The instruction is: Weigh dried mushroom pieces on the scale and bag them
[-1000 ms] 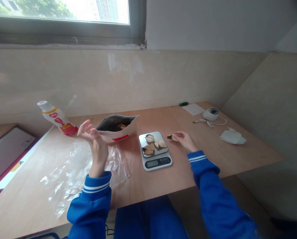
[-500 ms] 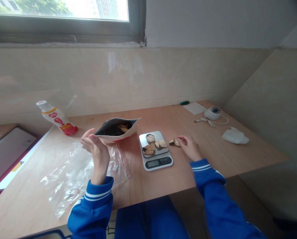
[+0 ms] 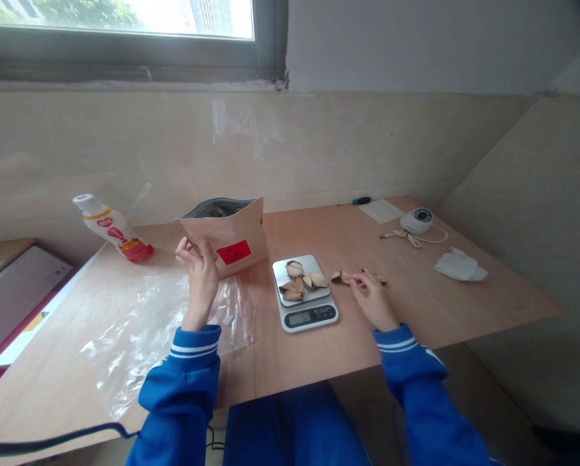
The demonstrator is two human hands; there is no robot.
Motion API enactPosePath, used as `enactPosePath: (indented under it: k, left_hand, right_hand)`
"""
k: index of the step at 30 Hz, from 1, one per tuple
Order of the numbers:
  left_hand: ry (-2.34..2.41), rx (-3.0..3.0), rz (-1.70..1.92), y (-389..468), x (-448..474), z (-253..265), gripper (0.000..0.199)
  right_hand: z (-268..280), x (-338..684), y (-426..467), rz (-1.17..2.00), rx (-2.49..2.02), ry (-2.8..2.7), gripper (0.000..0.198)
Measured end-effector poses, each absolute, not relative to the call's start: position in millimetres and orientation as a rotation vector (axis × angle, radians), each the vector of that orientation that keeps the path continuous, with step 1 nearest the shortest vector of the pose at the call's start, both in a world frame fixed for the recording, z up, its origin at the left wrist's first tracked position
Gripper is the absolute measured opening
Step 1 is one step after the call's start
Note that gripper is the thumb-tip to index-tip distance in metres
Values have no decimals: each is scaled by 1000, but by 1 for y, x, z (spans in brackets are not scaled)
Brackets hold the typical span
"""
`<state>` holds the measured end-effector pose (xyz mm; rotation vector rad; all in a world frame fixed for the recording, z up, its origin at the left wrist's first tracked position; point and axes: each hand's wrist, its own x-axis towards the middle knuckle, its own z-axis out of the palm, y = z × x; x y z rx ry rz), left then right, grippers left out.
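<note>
A tan paper pouch (image 3: 207,234) with a red label and a dark lining stands upright with its mouth open. In front of its lower left side is my left hand (image 3: 200,275), fingers raised and apart; whether they touch the paper I cannot tell. A white digital kitchen scale (image 3: 297,308) carries a few cream and brown dried pieces (image 3: 294,288), perhaps dried mushroom. To its right, my right hand (image 3: 373,303) has thumb and fingers pinched at a similar dried piece (image 3: 339,277) on the table. Another dried piece (image 3: 378,279) lies partly behind that hand.
A crumpled clear plastic bag (image 3: 134,336) spreads over the left of the wooden table (image 3: 261,362). Behind it stands a tilted-looking bottle (image 3: 115,232). At the right are a white dome camera (image 3: 416,221) with cable, a crumpled tissue (image 3: 459,265), paper (image 3: 381,211) and a green-handled tool (image 3: 362,201).
The pouch has gone from tilted toward me to upright, showing its red label. My left hand has come off its left edge to its front. My right hand has shifted slightly, uncovering another dried piece.
</note>
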<state>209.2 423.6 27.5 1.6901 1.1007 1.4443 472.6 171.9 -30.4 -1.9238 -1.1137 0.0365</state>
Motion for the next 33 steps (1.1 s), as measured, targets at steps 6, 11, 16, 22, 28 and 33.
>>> enactPosePath:
  k: [6,11,16,22,28,33]
  left_hand:
    - [1053,1742,1369,422,201,18,80]
    - [999,1700,1294,399,195,7,78]
    - [928,1804,1211,383,192,5,71]
    - [950,1983,1073,372,173,-3,57]
    - [1104,2291,882,343,156,-42,34]
    - [1109,2168,845,323,154,-39,28]
  right_hand:
    - [-37,458,162,21,-1909,-1099,26]
    - [-46,432,160,146,-1876,-1036,27]
    - [-59,410,162,260,-1839,-948,29]
    - [-63,406,154,259,-1841,-772,31]
    - [-44,388,150,213,-1826,-763,30]
    - [-19,331,166,422,-1712,-961,23]
